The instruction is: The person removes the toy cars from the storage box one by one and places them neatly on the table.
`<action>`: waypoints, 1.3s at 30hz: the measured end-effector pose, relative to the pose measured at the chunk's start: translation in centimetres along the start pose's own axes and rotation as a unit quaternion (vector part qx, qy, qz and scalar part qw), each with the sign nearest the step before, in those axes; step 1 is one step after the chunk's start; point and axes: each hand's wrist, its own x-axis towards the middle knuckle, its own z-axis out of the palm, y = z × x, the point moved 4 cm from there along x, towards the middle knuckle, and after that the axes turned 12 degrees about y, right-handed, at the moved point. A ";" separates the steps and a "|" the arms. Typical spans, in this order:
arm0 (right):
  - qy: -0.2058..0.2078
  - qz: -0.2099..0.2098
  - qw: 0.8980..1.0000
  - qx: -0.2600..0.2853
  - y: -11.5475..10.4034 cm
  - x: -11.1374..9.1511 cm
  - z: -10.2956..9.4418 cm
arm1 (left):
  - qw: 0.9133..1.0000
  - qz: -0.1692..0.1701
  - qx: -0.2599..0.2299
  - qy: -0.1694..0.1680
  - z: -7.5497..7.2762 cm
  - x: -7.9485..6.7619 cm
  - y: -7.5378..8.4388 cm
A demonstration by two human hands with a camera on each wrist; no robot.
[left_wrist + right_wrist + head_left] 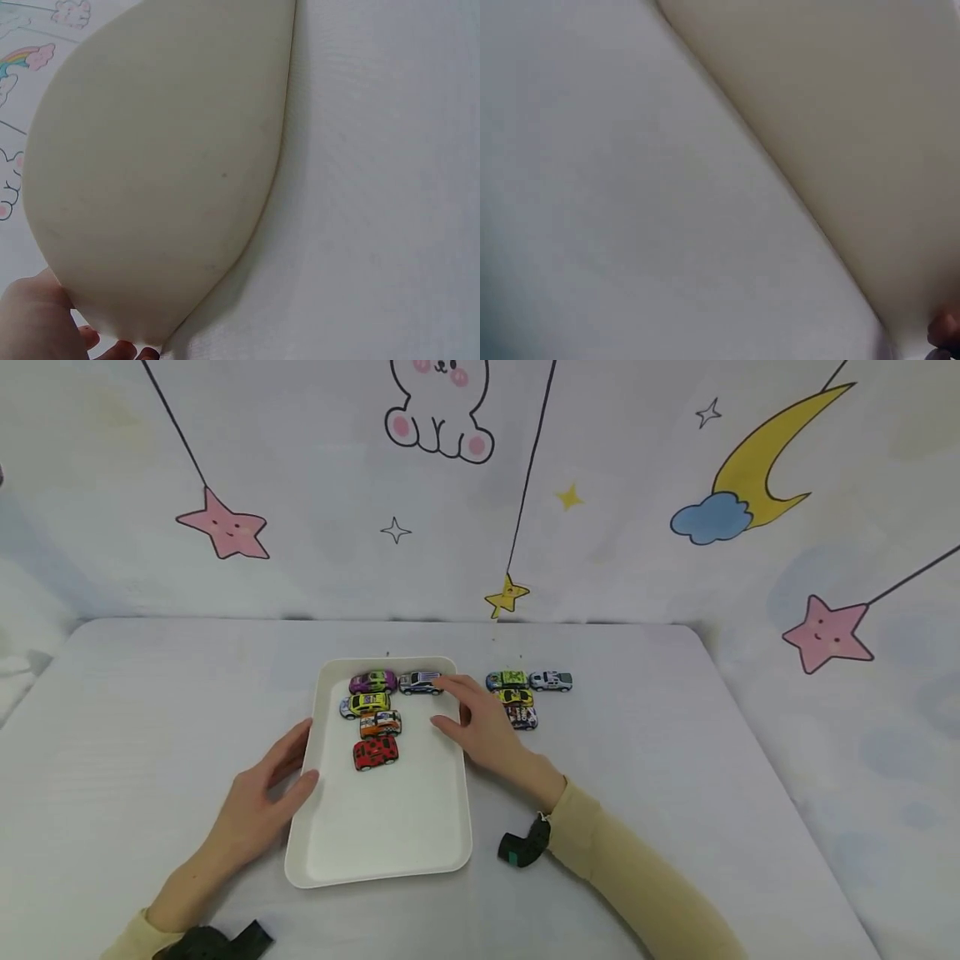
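closest up, black wrist gadget (213,943), strapped on by the left sleeve (138,939), below and left of the white tray (382,827). left hand (255,810) at the left side of the tray, thumb over its edge, fingers along the outside, holding on. right hand (483,718) over the right edge of the tray, near the far end, thumb and pointer spread apart, loose. pointer tip by the end of a silver car (418,682) inside the tray; can't tell if touching. far left part of the tray: purple car (372,682). closer in the tray, in a wobbly line: yellow car (365,705), orange car (380,724), then red car (377,752) with black spots. just right of the tray, four more: green car (507,679), white car (551,681), black-and-yellow car (516,697), dark blue car (523,718). behind the tray, wall (300,585) with pink stars (828,635) and yellow moon (742,460).
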 end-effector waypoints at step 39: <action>-0.118 0.061 0.980 -0.148 0.1 2.6 1.2 | 1.000 0.002 0.012 -0.001 0.0 -0.1 -0.3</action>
